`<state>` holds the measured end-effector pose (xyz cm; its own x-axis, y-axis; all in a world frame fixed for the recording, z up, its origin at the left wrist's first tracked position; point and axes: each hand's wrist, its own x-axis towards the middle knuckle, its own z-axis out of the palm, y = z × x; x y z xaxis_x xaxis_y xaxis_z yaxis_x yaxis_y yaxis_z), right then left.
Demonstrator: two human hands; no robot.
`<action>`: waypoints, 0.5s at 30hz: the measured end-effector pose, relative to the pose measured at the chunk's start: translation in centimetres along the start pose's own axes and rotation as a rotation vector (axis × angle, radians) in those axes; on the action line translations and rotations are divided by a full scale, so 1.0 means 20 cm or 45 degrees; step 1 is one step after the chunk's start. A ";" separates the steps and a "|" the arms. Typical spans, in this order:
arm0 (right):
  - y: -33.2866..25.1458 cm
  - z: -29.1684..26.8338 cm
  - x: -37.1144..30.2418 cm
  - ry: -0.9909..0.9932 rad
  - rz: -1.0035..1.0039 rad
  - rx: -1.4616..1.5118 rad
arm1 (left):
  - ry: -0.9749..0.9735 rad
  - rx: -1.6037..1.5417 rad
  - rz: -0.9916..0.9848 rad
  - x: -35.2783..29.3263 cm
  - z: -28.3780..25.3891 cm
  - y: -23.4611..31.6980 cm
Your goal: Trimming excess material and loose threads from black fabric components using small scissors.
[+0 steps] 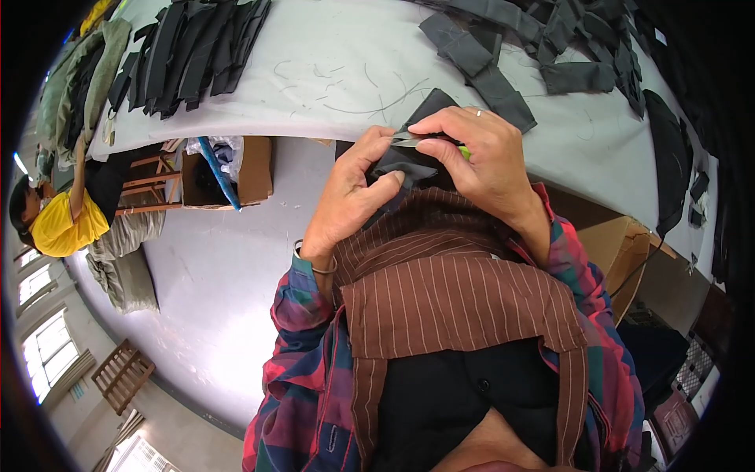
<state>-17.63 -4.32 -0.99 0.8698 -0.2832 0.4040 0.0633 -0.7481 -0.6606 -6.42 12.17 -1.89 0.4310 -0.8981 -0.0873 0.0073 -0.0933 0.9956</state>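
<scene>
In front of my chest, at the table's near edge, my left hand (354,193) pinches a dark grey fabric piece (405,163) between thumb and fingers. My right hand (480,157) is closed around small thread snips, whose green handle (464,153) shows beneath the fingers. Their slim metal blades (405,143) point left, close to the left fingertips and the cloth. The right thumb and forefinger are also near the cloth's upper part (432,106). Most of the snips lies hidden in my right palm.
On the white-covered table (314,79) lie a row of dark strips (200,55), loose thread ends (377,86) and a heap of dark fabric pieces (550,31). Cardboard boxes (255,169) stand below. At far left a person in yellow (71,224) works beside hanging garments.
</scene>
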 end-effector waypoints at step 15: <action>0.01 0.01 0.01 0.148 0.001 0.070 | 0.005 -0.078 -0.051 0.00 -0.01 0.00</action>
<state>-17.41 -4.37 -1.11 0.8075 -0.3540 0.4719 0.0921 -0.7145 -0.6935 -6.25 12.30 -1.82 0.4325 -0.8926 -0.1274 0.0796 -0.1030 0.9915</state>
